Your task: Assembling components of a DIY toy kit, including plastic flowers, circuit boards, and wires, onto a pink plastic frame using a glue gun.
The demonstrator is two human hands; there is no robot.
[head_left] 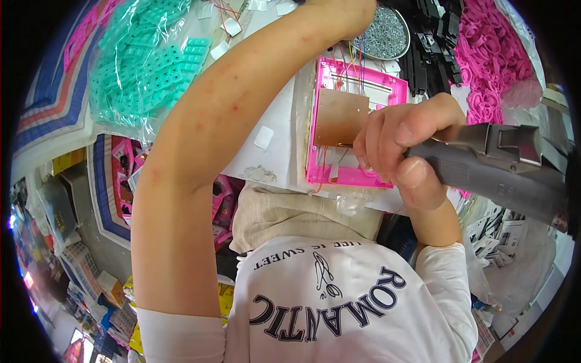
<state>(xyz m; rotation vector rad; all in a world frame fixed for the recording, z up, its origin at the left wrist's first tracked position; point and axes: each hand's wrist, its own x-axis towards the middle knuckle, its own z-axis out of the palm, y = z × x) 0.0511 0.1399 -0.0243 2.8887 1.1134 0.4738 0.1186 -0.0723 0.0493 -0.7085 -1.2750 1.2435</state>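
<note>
A bright pink plastic housing (353,177) lies on the work table in front of me, with a brown board (341,109) and thin red, blue and yellow wires inside it. My right hand (411,145) is wrapped round a dark grey power screwdriver (484,166) with a metal clip on its side. A thin tip shows over the board's lower edge; whether it touches a screw I cannot make out. My left hand (351,18) reaches far across to the rim of a round dish of small silvery screws (384,33). Its fingers are hidden at the picture's upper edge.
A clear bag of teal plastic parts (151,72) lies at the left. Black plastic parts (426,48) and a heap of pink rings (490,54) are at the far right. Small white squares (264,137) dot the table. A beige cloth (302,215) covers my lap.
</note>
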